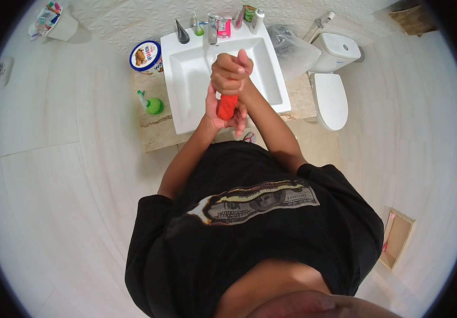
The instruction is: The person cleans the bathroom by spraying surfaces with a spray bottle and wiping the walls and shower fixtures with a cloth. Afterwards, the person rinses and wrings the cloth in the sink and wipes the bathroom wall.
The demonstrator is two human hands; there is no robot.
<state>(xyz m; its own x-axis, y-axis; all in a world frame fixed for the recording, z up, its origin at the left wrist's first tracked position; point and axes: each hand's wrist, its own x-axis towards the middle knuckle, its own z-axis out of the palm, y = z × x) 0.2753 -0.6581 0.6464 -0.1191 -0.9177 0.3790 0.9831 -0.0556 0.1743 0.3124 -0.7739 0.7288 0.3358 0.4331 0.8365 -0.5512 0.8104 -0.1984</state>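
A bunched, twisted red cloth (227,107) is between my two hands above the white washbasin (189,114). My right hand (229,73) is closed in a fist around its upper end, thumb pointing up. Lower down, my left hand (213,114) cradles the cloth against its palm, with the thumb on one side and loosely curled fingers on the other. The part inside my right fist is hidden. Just beyond my hands stands the metal tap (212,29) at the basin's back edge.
Along the basin's back are a dark cone-shaped tube (181,33), a pink packet (223,27) and a white bottle (257,21). To the left sit a waffle tub (146,56) and a green pump bottle (154,105). A toilet (330,100) and plastic bag (292,53) are right.
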